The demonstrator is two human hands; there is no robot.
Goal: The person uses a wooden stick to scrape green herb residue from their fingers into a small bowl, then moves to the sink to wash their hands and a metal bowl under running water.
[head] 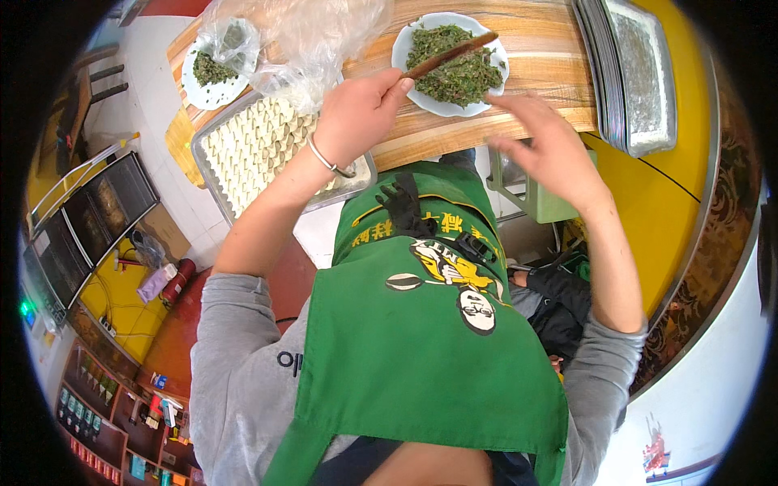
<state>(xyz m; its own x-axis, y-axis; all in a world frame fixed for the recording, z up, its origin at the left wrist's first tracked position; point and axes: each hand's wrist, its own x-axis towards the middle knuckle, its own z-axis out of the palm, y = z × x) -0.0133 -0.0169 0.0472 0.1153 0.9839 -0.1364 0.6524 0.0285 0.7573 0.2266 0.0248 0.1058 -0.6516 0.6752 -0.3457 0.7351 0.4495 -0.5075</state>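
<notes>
My left hand grips one end of a brown, flat wooden stick. The stick slants over a scalloped white plate heaped with dark chopped leafy greens. At the plate's near right rim is my right hand, fingers apart and nothing visible in it. Whether its slightly blurred fingertips touch the rim or greens, I cannot tell. Below my left forearm lies a metal tray with rows of small, pale folded dough pieces.
Clear plastic bags spread over the wooden tabletop, partly over the tray and a second plate of greens. Stacked metal trays stand at right. Below them are a green plastic stool and another person's dark sleeve.
</notes>
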